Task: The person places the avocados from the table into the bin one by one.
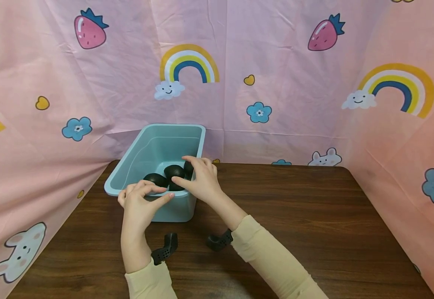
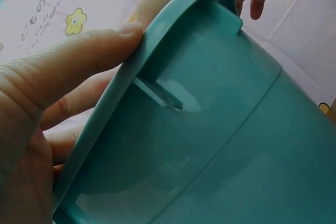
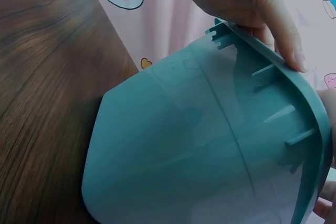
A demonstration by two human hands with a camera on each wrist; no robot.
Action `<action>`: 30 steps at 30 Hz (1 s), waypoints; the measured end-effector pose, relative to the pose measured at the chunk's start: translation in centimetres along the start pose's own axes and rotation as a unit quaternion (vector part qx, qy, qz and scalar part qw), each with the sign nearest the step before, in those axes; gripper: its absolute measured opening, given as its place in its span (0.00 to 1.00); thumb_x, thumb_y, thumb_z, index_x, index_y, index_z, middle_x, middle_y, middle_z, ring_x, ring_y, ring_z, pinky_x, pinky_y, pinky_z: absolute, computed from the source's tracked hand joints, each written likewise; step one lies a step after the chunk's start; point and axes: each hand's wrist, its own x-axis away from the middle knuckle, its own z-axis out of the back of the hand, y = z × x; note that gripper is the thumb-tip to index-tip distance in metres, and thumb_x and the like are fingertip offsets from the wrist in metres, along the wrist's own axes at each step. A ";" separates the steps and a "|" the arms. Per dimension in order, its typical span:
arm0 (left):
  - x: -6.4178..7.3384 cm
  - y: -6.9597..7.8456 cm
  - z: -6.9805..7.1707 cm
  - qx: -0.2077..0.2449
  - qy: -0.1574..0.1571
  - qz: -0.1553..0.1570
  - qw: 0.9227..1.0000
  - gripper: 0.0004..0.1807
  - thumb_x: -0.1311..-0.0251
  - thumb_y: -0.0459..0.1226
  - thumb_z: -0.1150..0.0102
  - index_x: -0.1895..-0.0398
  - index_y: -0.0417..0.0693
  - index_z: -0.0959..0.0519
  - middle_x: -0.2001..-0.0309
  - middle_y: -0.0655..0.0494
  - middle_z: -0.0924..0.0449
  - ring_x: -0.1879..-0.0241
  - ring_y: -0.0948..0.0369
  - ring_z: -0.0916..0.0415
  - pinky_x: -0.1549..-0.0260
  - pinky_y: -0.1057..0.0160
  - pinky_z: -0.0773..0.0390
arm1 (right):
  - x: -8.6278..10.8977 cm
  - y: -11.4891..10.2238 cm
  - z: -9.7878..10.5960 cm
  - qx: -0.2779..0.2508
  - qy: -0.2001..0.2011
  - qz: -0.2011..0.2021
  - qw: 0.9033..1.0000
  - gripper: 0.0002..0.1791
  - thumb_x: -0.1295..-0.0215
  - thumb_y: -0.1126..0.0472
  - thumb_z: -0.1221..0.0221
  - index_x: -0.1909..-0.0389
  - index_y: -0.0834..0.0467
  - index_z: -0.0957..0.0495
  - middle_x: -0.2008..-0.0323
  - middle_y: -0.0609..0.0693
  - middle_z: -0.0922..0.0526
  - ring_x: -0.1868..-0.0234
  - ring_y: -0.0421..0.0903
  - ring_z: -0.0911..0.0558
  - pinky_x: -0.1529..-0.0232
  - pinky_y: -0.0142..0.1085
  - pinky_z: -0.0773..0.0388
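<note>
A light teal plastic bin (image 1: 174, 209) stands on the table, with several glossy black egg-shaped things (image 1: 174, 171) in its near end. My left hand (image 1: 138, 201) is at the bin's near left rim, thumb and forefinger spread apart. In the left wrist view its thumb (image 2: 100, 51) lies along the rim, with other fingers behind it. My right hand (image 1: 202, 178) reaches over the right side of the rim, thumb and forefinger parted above the black things. Its fingers (image 3: 328, 111) show only partly at the edge of the right wrist view.
The dark wood table (image 1: 295, 224) extends to the right of the bin. A pink printed cloth (image 1: 262, 54) hangs behind it and along both sides. A black wrist-camera mount (image 1: 166, 248) sits on my left wrist, and another mount (image 1: 220, 240) on my right.
</note>
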 end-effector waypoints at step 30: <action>0.0 0.6 0.7 -0.030 -0.050 0.011 0.998 0.10 0.51 0.41 0.26 0.67 0.46 0.14 0.65 0.55 0.23 0.55 0.54 0.37 0.42 0.41 0.61 | 3.8 4.0 2.9 -0.078 -0.005 0.063 0.995 0.28 0.34 0.48 0.41 0.35 0.53 0.31 0.32 0.48 0.37 0.31 0.44 0.41 0.36 0.51 0.41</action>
